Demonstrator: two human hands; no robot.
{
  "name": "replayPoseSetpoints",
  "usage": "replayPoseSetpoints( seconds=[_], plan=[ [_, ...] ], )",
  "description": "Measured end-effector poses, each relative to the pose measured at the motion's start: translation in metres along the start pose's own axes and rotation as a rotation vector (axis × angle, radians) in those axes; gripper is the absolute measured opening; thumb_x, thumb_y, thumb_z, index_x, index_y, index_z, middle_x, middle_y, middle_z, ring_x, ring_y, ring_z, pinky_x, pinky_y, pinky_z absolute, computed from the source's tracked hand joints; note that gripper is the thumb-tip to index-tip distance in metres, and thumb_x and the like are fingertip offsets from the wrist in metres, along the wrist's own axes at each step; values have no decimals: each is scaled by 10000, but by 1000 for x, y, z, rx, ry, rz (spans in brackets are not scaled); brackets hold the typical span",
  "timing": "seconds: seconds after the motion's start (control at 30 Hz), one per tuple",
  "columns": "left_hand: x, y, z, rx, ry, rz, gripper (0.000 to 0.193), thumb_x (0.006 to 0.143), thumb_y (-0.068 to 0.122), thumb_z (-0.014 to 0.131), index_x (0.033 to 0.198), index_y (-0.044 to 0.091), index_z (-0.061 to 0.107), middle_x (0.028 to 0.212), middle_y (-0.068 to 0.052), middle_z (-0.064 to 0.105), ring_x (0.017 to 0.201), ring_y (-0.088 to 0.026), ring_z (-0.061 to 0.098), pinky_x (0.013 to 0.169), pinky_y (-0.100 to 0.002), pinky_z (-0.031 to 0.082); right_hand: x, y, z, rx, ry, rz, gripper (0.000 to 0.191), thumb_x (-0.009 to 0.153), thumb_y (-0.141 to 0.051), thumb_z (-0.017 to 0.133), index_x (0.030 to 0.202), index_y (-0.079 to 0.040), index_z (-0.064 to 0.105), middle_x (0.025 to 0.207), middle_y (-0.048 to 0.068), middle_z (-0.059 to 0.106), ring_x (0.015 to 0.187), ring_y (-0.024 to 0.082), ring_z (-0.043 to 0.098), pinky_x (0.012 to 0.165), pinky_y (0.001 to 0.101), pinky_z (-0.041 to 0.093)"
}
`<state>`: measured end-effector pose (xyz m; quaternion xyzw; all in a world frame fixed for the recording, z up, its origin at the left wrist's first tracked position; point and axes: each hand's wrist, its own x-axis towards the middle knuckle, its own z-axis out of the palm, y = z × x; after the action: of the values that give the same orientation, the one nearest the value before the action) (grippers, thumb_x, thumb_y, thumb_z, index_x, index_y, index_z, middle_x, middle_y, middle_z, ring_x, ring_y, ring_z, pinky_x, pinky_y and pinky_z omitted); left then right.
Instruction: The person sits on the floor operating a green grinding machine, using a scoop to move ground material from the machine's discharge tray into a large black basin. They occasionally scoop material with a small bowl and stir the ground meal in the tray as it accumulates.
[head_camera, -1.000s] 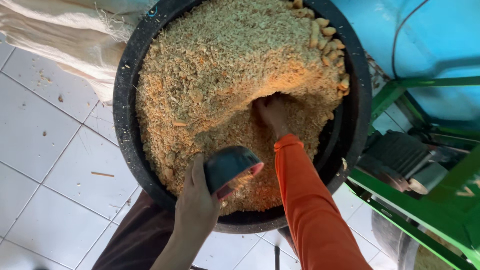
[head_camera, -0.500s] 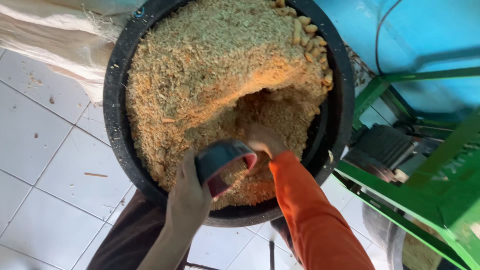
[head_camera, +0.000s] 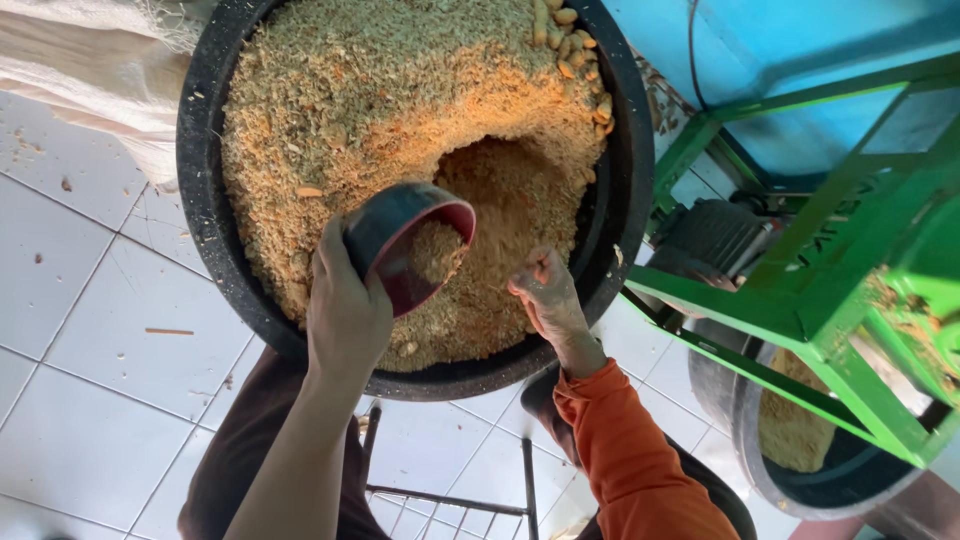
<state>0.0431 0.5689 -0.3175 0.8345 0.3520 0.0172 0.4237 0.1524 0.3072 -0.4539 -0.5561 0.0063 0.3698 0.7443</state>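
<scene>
A small dark bowl (head_camera: 405, 245) with a red rim and red inside sits tilted on its side above the near part of a big black tub (head_camera: 200, 190), its mouth facing right and partly filled with the same tan, chaffy meal (head_camera: 380, 110) that heaps the tub. The left hand (head_camera: 345, 315) wraps around the bowl's back and underside, fingers closed on it. Just to the right, apart from the bowl, the right hand (head_camera: 545, 295) is curled into a loose fist dusted with meal, over the tub's near rim; whether it holds any meal cannot be told. Its arm wears an orange sleeve (head_camera: 630, 455). A hollow (head_camera: 500, 190) is dug into the meal beyond both hands, and a cluster of pale whole kernels (head_camera: 575, 60) lies at the tub's far right edge. The tub stands on a white tiled floor (head_camera: 80, 330), with a pale woven sack (head_camera: 90, 70) beside it on the left. To the right stands a green metal frame (head_camera: 810, 290), with a second dark tub (head_camera: 740, 430) holding tan meal beneath it.
</scene>
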Motion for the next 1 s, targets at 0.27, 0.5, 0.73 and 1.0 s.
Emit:
replayPoseSetpoints(
  seconds=[0.27,0.5,0.73,1.0],
  plan=[
    [6,-7,0,-45,38,-40,639,966,50,554,1543,-3,285,1440,-325,501,1279,-508,557,1041,-561,475,-26,-40,32,683,-348,44,376,817,27,748,1117,-108,565,848,-2,535,930,179,599,870,344,495],
    [6,-4,-8,-90,22,-66,654,962,38,546,1549,8,261,1424,-320,500,1257,-493,577,1007,-559,508,-19,-31,23,-712,-417,56,90,1015,-259,683,1075,-192,688,1040,-26,675,1100,164,680,1064,358,534],
    [7,7,-7,-54,-157,-159,569,971,47,550,1500,134,360,1386,-260,544,1200,-469,639,974,-530,572,-11,-34,40,-438,-378,127,1082,913,-416,795,1713,-113,132,1740,148,203,1587,330,275,1252,499,326],
    [-5,-15,55,-236,-376,-155,715,954,102,563,1622,145,311,1447,-232,608,1300,-422,661,1105,-475,527,14,-37,15,-784,-406,-618,777,799,-70,878,1419,-201,430,1587,184,446,1464,357,528,1195,431,515]
  ],
)
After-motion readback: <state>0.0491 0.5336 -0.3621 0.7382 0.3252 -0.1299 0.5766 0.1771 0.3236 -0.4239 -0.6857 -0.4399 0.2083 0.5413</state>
